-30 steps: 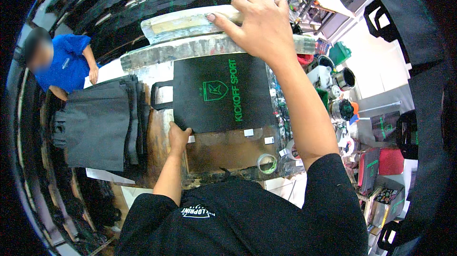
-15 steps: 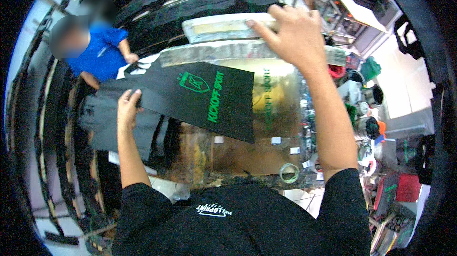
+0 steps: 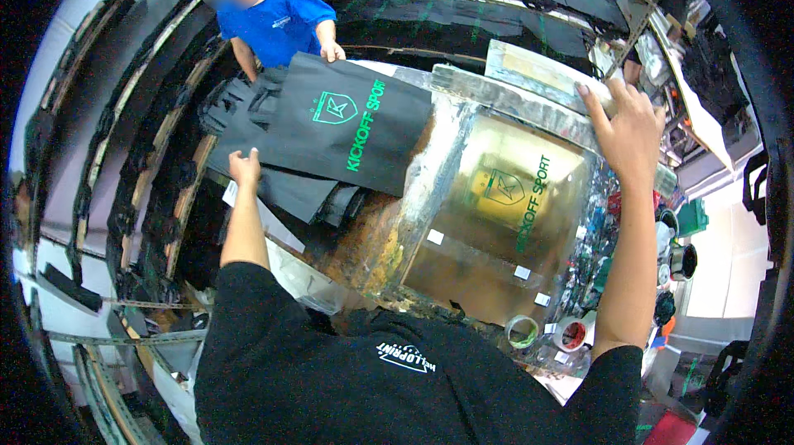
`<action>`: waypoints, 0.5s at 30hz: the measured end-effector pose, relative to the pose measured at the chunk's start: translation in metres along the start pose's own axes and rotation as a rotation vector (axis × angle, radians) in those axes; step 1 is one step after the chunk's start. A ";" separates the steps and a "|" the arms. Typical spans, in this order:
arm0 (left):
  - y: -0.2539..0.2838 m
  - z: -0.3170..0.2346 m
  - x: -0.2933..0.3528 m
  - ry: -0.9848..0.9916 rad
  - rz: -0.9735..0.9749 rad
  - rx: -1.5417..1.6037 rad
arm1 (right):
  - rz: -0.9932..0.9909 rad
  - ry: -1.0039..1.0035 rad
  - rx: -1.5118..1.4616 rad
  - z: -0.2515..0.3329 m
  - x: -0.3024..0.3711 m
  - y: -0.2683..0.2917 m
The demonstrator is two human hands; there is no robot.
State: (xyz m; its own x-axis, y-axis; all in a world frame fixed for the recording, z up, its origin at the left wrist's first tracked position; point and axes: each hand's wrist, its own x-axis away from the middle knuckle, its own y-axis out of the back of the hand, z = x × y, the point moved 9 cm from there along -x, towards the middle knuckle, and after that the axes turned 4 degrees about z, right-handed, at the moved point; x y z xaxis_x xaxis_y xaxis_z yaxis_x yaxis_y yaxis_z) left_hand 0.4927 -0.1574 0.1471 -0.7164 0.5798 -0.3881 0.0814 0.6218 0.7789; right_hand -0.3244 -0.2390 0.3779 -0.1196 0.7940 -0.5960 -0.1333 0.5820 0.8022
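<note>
My left hand (image 3: 245,168) has its fingers closed at the lower left corner of a flat black fabric bag (image 3: 306,151) with a green shield emblem and lettering. This bag lies over a pile of black bags (image 3: 294,197). Beside it on the right is a screen-printing frame (image 3: 422,205), its yellowish mesh carrying the same emblem. My right hand (image 3: 628,122) is closed around the right end of a long pale squeegee (image 3: 538,81), which rests along the frame's far bar. Its fingertips on the far side are hidden.
A person in a blue shirt (image 3: 277,23) stands at the far left with one hand at the bag's far edge. Racks (image 3: 178,197) of black sheets curve around left and back. Tape rolls (image 3: 522,332) sit near the frame's front edge; cans (image 3: 683,261) stand on the right.
The printed bag has moved left, off the frame and onto the pile, my left hand at its corner. The view has turned; the other person's hand is now at the bag. My right hand stays on the squeegee.
</note>
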 end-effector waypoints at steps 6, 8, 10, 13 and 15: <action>-0.006 -0.090 0.160 -0.649 0.378 -0.054 | 0.027 -0.011 0.037 0.000 0.009 0.002; -0.010 -0.095 0.177 -0.704 0.543 -0.282 | 0.017 0.003 0.046 0.003 0.008 0.002; -0.006 -0.089 0.173 -0.717 0.555 -0.318 | 0.039 -0.008 0.027 0.005 0.005 0.006; -0.014 -0.080 0.171 -0.723 0.546 -0.341 | 0.037 -0.024 0.019 0.004 0.005 0.005; -0.023 -0.072 0.174 -0.732 0.502 -0.353 | 0.025 -0.022 0.025 0.002 0.005 0.004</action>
State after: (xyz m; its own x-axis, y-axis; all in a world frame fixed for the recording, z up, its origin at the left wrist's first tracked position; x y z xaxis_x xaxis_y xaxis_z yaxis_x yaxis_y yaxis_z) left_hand 0.3160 -0.1085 0.0975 -0.0338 0.9957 -0.0864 -0.0380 0.0851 0.9956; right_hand -0.3238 -0.2325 0.3785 -0.1006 0.8120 -0.5749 -0.1056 0.5659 0.8177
